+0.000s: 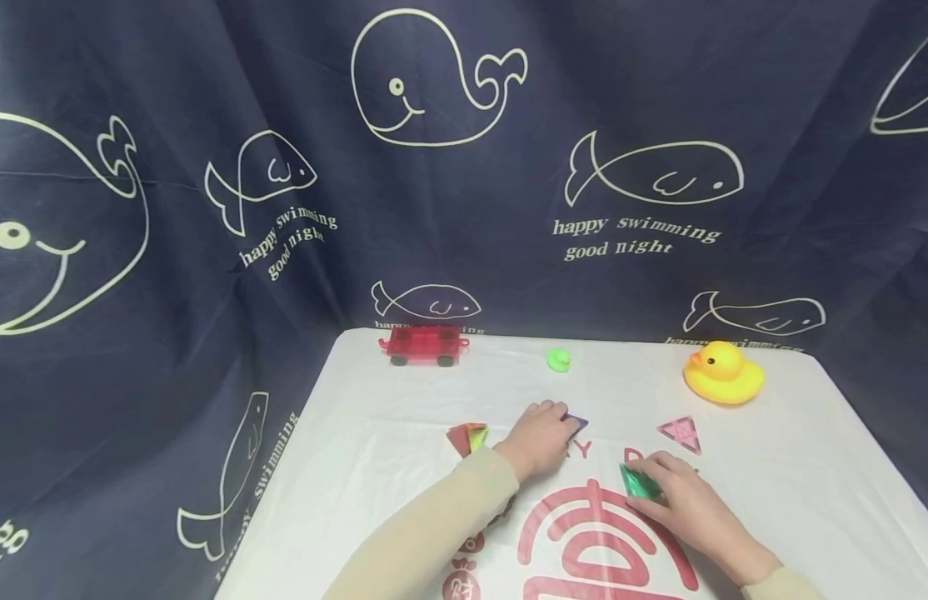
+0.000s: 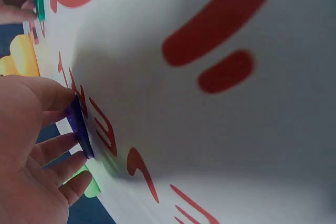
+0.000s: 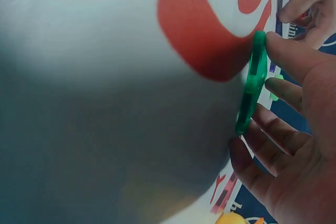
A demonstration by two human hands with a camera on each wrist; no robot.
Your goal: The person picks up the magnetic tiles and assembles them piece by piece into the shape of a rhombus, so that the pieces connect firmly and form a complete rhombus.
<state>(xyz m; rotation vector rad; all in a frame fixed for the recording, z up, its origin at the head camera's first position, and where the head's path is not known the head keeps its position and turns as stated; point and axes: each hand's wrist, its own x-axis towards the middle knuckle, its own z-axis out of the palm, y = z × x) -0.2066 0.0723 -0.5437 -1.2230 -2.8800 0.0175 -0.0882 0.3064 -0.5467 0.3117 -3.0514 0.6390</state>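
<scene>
Right of centre are two hands (image 1: 539, 437) (image 1: 681, 496), two ducks (image 1: 724, 377) (image 1: 559, 360), one blue tile (image 1: 577, 423), one green tile (image 1: 639, 483), one pink tile (image 1: 685, 433); left, one wagon (image 1: 425, 343), overlapping tiles (image 1: 464, 437) of unclear number.

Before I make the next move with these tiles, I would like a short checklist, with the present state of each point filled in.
1. Left grip on the dark blue tile: ok, it is held.
2. Right grip on the green tile: ok, it is held.
3. The two held tiles apart: ok, the head view shows a gap.
4. One grip free for the pink tile: not ok, both are occupied.
5. Left sleeve clear of the red and yellow tiles: cannot tell, they appear very close.
6. Red wagon upright on its wheels: ok.
</scene>
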